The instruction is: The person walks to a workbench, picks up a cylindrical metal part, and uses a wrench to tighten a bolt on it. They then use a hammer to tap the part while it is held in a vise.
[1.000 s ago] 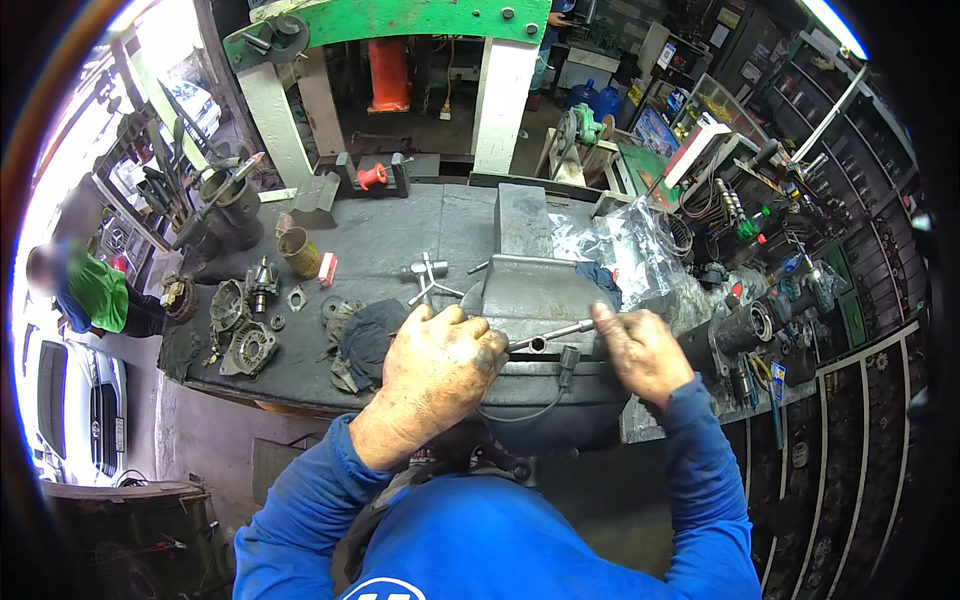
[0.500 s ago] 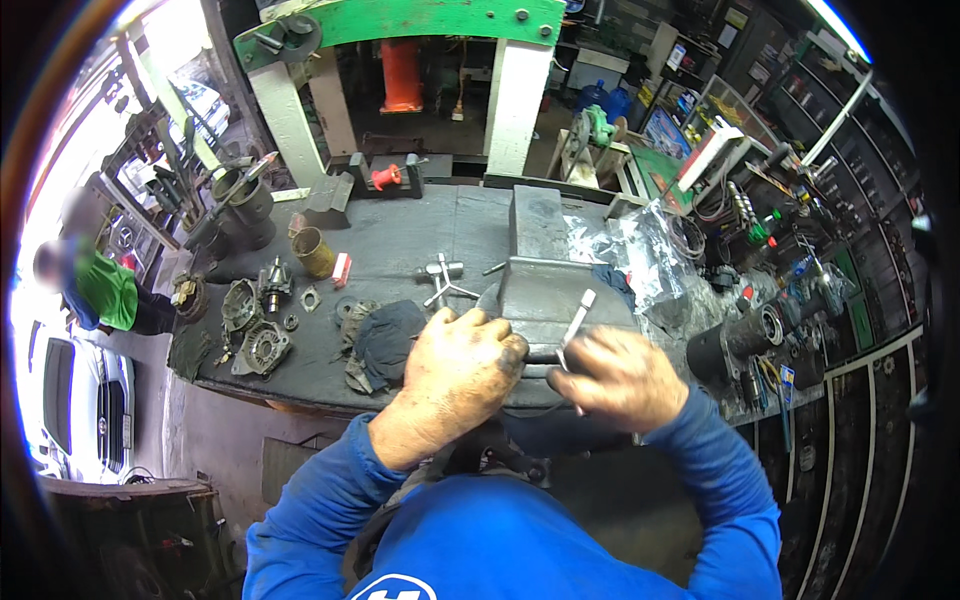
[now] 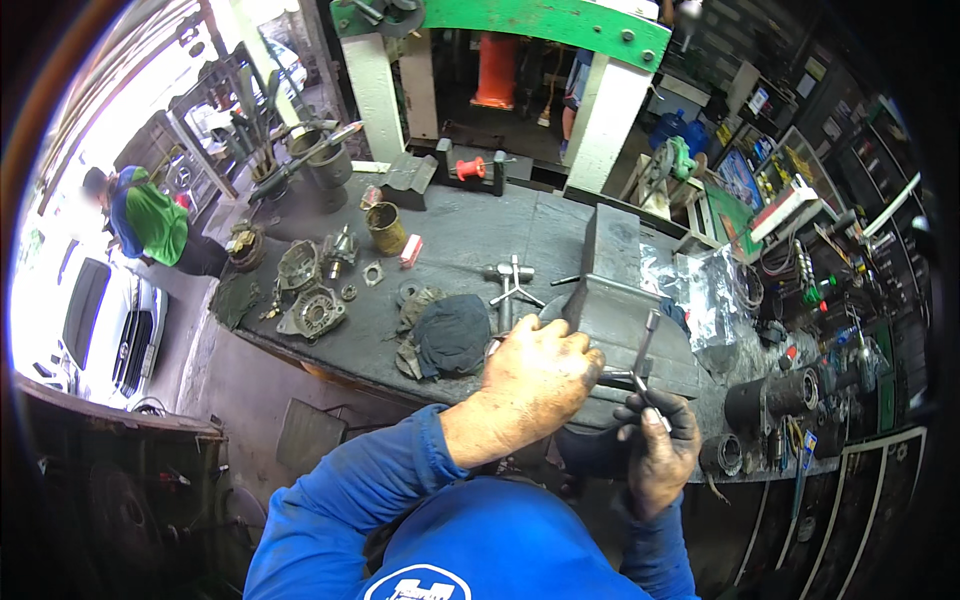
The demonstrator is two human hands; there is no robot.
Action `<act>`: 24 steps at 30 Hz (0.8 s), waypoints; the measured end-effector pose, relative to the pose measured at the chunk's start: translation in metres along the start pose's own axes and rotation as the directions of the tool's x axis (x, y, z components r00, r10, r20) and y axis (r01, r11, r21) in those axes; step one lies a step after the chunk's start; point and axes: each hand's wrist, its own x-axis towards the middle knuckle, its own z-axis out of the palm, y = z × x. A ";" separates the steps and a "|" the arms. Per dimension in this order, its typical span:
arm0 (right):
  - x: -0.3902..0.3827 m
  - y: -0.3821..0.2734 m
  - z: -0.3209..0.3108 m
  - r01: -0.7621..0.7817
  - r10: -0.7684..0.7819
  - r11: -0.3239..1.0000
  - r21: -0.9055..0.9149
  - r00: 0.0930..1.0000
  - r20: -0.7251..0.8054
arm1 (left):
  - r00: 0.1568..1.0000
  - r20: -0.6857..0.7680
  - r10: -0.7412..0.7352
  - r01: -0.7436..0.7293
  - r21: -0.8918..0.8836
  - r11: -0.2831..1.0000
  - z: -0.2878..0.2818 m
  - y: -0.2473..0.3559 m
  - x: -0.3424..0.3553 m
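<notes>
At the near edge of the bench, my left hand (image 3: 545, 368) is closed, knuckles up, beside the vise (image 3: 632, 325). What its fingers hold is hidden beneath them. Just to its right, my right hand (image 3: 660, 445), palm turned upward and fingertips blackened, grips the lower end of a three-way socket wrench (image 3: 645, 350). One arm of that wrench points up over the vise; another reaches toward my left fingers. A second three-armed wrench (image 3: 516, 290) lies on the bench beyond my left hand. Left of it is a bunched dark rag (image 3: 452, 338).
Opened metal housings (image 3: 315, 312), a rusty can (image 3: 385, 228) and a small red-and-white box (image 3: 411, 251) rest on the bench's left. A clear plastic sheet (image 3: 705, 290) and dark cylindrical parts (image 3: 770, 398) are at right. Behind stands a green-topped press frame (image 3: 540, 28); a person (image 3: 155, 220) bends by a white car.
The view has shifted, so the bench appears farther right and lower. My right hand has turned from knuckles-up to palm-up on the wrench. A person's leg now shows behind the press.
</notes>
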 end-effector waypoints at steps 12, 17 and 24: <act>0.079 -0.028 -0.025 -0.595 0.594 0.781 0.188 0.802 0.068 | 0.997 0.066 0.025 -0.021 -0.059 0.998 0.001 -0.004 -0.002; 0.132 -0.082 0.021 -0.238 0.475 0.693 -0.681 0.861 0.183 | 0.997 0.074 0.021 -0.018 -0.047 0.999 0.000 -0.003 -0.002; 0.074 -0.094 0.021 0.946 -0.090 0.023 -0.325 0.325 0.941 | 0.995 0.102 0.012 -0.011 -0.014 1.000 -0.002 -0.002 -0.001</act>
